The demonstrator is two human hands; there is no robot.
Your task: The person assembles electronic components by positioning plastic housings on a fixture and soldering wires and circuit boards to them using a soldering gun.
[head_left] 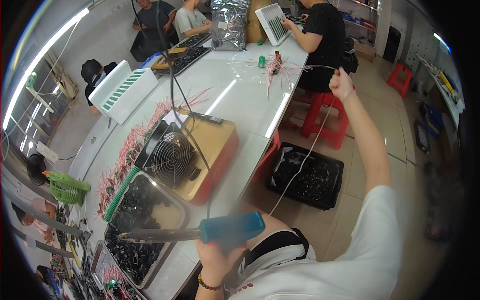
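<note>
My left hand [218,257], a beaded bracelet on its wrist, is closed under the blue handle [232,229] of a soldering iron. The iron's metal barrel [165,235] points left over a metal tray [182,212] of small black parts. Out to the right, my raised right hand [341,85] is closed on a thin whitish cord [306,156]. This cord slants down from the fist toward my lap, where its end is hidden behind the iron. Another stretch of it reaches left from the fist toward a bunch of pink-white wires [275,70] on the table.
A black fan [172,152] stands on a tan-and-red box [222,145] beside the tray. A black bin [306,175] with clear plastic sits on the floor near a red stool [325,120]. Wired parts [127,150] line the table. Several co-workers sit around; one holds a white rack [272,25].
</note>
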